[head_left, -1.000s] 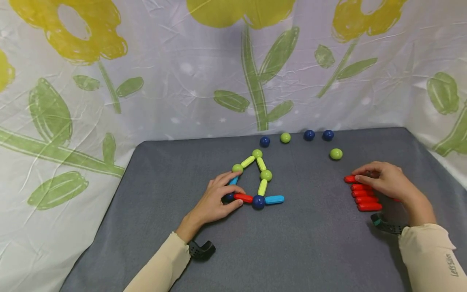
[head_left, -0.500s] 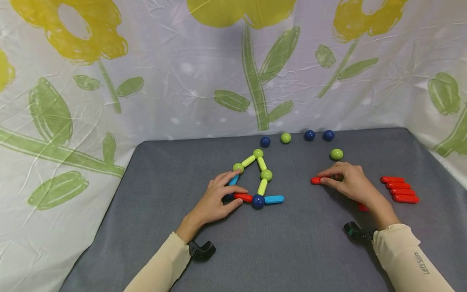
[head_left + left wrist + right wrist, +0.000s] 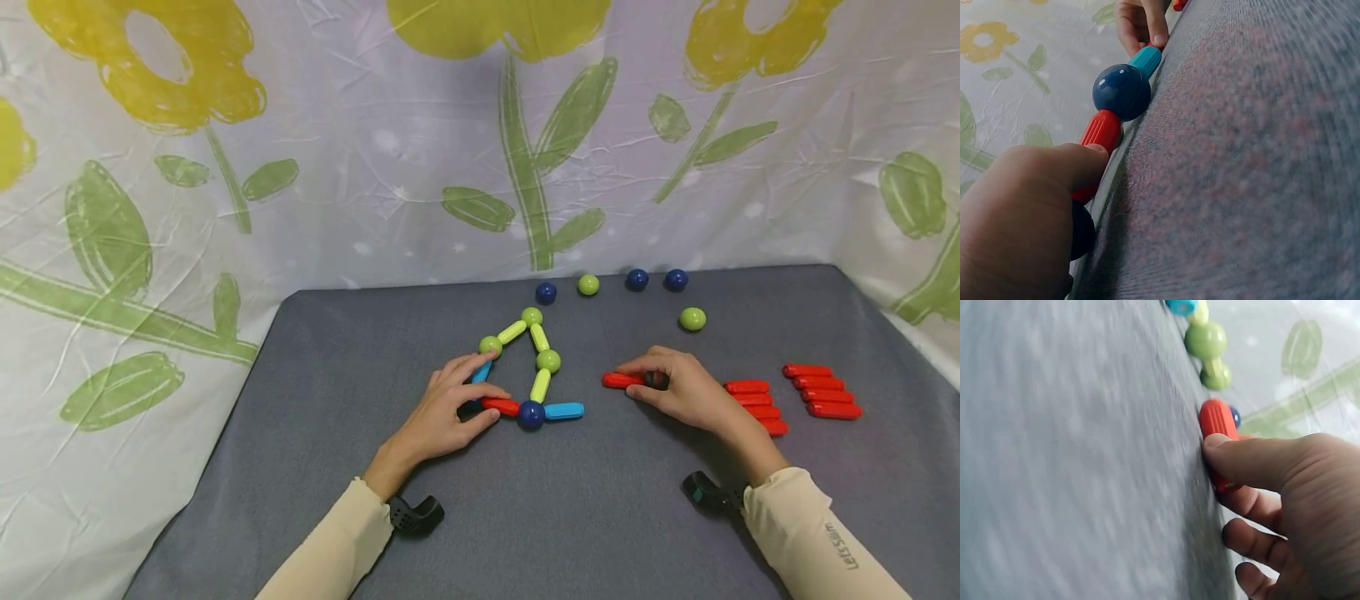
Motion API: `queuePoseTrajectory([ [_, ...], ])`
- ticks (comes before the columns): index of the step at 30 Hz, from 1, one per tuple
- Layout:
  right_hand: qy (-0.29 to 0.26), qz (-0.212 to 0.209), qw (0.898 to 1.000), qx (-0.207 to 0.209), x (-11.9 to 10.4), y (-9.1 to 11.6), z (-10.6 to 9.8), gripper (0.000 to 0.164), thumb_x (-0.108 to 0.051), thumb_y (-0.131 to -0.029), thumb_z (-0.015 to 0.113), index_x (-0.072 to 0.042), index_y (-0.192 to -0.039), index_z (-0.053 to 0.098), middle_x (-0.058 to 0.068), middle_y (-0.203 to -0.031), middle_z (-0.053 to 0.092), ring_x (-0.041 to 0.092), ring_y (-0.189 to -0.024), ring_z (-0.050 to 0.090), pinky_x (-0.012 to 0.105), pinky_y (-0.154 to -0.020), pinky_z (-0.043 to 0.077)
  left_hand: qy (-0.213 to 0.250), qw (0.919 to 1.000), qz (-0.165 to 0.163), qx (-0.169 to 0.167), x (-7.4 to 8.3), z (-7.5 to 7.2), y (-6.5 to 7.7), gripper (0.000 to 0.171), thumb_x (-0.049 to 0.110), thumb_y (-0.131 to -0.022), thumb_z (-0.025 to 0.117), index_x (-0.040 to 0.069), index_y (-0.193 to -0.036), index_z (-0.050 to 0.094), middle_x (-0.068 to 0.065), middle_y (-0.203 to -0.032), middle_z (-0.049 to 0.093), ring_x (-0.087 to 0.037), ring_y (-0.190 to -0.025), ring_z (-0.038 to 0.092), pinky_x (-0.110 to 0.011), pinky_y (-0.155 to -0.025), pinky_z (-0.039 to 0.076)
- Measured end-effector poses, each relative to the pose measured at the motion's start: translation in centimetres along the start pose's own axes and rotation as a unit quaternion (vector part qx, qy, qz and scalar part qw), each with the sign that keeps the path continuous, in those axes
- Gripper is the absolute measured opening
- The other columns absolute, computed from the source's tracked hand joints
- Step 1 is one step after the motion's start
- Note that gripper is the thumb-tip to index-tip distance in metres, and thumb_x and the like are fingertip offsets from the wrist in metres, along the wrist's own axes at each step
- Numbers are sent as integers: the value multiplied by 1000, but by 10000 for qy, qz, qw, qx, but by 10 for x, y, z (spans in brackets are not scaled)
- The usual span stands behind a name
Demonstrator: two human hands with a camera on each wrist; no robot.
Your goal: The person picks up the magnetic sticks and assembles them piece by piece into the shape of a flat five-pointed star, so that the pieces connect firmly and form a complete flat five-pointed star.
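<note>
At centre, the left hand's (image 3: 453, 408) fingers grip a red stick (image 3: 500, 406) in the ball-and-stick shape, apparently steadying it. Next comes a blue ball (image 3: 532, 415), then a light-blue stick (image 3: 564, 411) with a bare end. Right of centre, the right hand (image 3: 678, 387) pinches a loose red stick (image 3: 621, 381); adding it seems the step, calling for a leftward move. Spare balls (image 3: 588, 285), upper right, seem out of the way; far-right spare red sticks (image 3: 821, 382) lie near the forearm.
</note>
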State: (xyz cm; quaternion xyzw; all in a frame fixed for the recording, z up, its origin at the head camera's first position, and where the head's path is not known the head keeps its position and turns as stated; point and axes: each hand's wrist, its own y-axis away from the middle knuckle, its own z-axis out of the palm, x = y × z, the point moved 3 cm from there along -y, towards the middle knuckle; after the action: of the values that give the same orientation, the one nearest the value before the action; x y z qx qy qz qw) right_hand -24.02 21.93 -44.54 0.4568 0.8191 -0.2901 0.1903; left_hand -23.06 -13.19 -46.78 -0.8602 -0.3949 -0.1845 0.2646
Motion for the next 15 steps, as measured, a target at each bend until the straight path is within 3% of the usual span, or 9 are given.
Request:
queuePoseTrajectory([
  [4, -58, 139, 9999, -20, -3, -1, 13, 24, -14, -86, 82, -14, -109, 77, -3, -87, 64, 6, -70, 47, 23, -62, 39, -13, 10000, 64, 4, 0, 0, 0, 20, 32, -96, 70, 36, -116, 74, 0, -164, 38, -23, -151, 31, -51, -106, 32],
  [15, 136, -30, 9993, 358, -15, -2, 34, 19, -18, -85, 83, -16, -103, 77, -9, -82, 63, 6, -65, 47, 26, -66, 36, -5, 9996, 217, -153, 1, 2, 1, 20, 36, -98, 67, 36, -117, 74, 0, -163, 41, -24, -157, 25, -51, -104, 30],
])
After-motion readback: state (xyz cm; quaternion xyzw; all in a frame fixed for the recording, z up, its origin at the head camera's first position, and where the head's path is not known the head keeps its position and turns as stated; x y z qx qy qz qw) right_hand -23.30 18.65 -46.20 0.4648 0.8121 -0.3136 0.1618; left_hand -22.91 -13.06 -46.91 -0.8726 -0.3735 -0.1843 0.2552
